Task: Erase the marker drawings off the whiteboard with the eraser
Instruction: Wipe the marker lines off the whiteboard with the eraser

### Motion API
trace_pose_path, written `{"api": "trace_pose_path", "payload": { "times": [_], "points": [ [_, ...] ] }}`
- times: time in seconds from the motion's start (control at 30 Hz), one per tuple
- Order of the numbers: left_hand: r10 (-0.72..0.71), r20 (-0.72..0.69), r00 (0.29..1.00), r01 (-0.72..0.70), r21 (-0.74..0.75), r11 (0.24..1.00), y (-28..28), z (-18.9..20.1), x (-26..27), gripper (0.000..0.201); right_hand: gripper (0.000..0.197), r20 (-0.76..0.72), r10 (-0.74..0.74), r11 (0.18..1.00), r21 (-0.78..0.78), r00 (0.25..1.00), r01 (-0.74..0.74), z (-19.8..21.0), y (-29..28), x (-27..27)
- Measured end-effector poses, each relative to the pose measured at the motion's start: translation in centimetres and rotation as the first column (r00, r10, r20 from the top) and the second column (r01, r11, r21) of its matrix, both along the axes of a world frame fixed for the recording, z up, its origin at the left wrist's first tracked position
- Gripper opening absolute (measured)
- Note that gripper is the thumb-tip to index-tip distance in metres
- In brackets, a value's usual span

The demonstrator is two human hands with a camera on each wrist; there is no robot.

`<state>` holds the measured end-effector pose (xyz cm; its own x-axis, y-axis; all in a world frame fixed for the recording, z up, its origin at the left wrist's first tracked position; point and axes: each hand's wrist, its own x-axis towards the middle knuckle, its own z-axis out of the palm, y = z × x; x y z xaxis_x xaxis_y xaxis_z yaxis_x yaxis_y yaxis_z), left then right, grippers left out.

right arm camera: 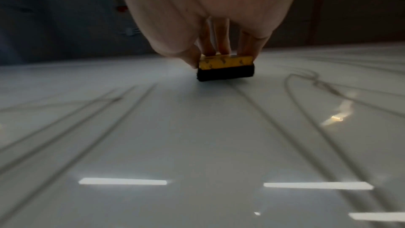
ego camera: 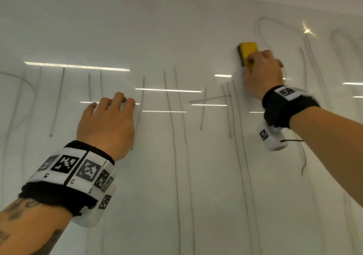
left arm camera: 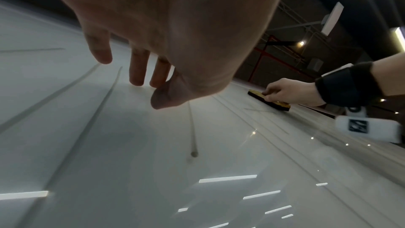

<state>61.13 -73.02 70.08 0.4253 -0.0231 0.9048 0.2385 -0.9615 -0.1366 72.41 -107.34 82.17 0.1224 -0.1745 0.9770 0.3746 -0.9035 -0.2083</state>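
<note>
The whiteboard (ego camera: 176, 28) is glossy white, reflecting ceiling strips. Its upper band reads clean; grey marker lines (ego camera: 177, 136), mostly long vertical strokes with loops at 2 o'clock, cover the rest. My judgement: erasing is under way, with most of it left.

My left hand (ego camera: 107, 121) braces on the board at 8 o'clock, fingers spread, tips touching, holding nothing.

My right hand (ego camera: 261, 72) is at 1 o'clock, its fingers pinching the eraser (ego camera: 247, 53) by its long sides.

The eraser is a small rectangular block with a yellow back and dark felt face; the felt lies against the board, just left of the loops and above 3 close vertical strokes.

Next move, in my judgement: draw it down toward 6 o'clock across those strokes, felt kept flat and pressed evenly.
</note>
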Motion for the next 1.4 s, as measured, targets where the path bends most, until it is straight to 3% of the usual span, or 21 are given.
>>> {"api": "trace_pose_path", "payload": {
  "times": [0.1,0.17,0.23,0.3,0.37,0.43,0.53,0.6,0.67,0.77,0.83,0.9,1.0,1.13,1.2,1.3,1.4],
  "points": [
    [0.032,-0.005,0.999,-0.033,-0.094,0.995,-1.7,0.4,-0.1,0.062,0.034,0.121,0.152,0.935,-0.338,0.981,-0.104,-3.5,1.5,0.2],
    [0.054,0.009,0.999,-0.051,-0.175,0.983,-3.1,0.7,0.0,0.062,0.035,0.151,0.173,0.901,-0.424,0.973,-0.094,-4.0,-0.3,1.0],
    [0.086,0.078,0.993,-0.068,-0.204,0.977,-4.8,0.8,-0.1,0.063,0.037,0.186,0.128,0.942,-0.331,0.974,-0.061,-2.4,-4.0,2.0],
    [0.061,0.147,0.987,-0.036,-0.163,0.986,-7.2,0.8,-0.1,0.065,0.037,0.112,0.045,0.996,-0.076,0.993,-0.037,-0.1,-8.2,2.4],
    [-0.024,0.173,0.985,0.034,-0.053,0.998,-10.4,0.6,0.0,0.062,0.036,-0.004,-0.01,0.993,0.118,1.0,0.011,1.7,-11.1,2.3],
    [-0.146,0.171,0.974,0.131,0.094,0.987,-13.8,0.3,0.5,0.053,0.036,-0.041,-0.009,0.991,0.133,0.999,0.015,2.5,-10.8,1.7],
    [-0.312,0.09,0.946,0.288,0.208,0.935,-18.9,-0.2,1.3,0.043,0.036,0.006,0.042,0.991,-0.127,0.999,-0.041,1.3,-7.4,1.1],
    [-0.366,0.011,0.931,0.354,0.227,0.907,-21.9,-0.4,2.2,0.041,0.037,0.061,0.126,0.928,-0.36,0.99,-0.096,-0.6,-5.9,1.2],
    [-0.377,-0.06,0.924,0.38,0.231,0.896,-24.3,-0.6,3.4,0.044,0.039,0.099,0.17,0.876,-0.47,0.98,-0.105,-1.1,-6.5,1.6],
    [-0.391,-0.096,0.915,0.402,0.26,0.878,-26.7,-0.7,5.0,0.053,0.04,0.119,0.067,0.95,-0.31,0.991,-0.027,1.8,-10.2,2.2],
    [-0.417,-0.094,0.904,0.426,0.262,0.866,-27.5,-0.7,5.7,0.055,0.038,0.065,-0.006,0.995,-0.102,0.998,0.012,4.6,-12.9,2.4],
    [-0.421,-0.087,0.903,0.428,0.265,0.864,-28.0,-0.5,6.2,0.055,0.034,0.004,-0.049,0.999,-0.004,0.999,0.049,6.6,-13.9,2.1],
    [-0.401,-0.069,0.913,0.404,0.279,0.871,-28.3,0.1,6.6,0.054,0.036,-0.001,-0.009,0.995,-0.1,1.0,0.009,6.7,-11.3,1.3],
    [-0.35,-0.048,0.935,0.352,0.237,0.906,-28.6,0.8,7.0,0.053,0.037,0.059,0.174,0.895,-0.426,0.983,-0.133,4.3,-7.6,1.4],
    [-0.327,-0.067,0.943,0.333,0.222,0.916,-28.5,1.0,7.1,0.053,0.037,0.079,0.099,0.925,-0.375,0.992,-0.062,6.1,-9.1,1.5],
    [-0.291,-0.096,0.952,0.306,0.231,0.924,-28.5,1.1,6.9,0.052,0.028,0.033,-0.093,0.987,-0.126,0.995,0.096,10.3,-12.9,1.6],
    [-0.256,-0.097,0.962,0.273,0.248,0.93,-28.6,1.4,6.8,0.048,0.008,0.006,-0.103,0.991,-0.084,0.995,0.103,11.6,-12.9,0.8]
  ]
}}
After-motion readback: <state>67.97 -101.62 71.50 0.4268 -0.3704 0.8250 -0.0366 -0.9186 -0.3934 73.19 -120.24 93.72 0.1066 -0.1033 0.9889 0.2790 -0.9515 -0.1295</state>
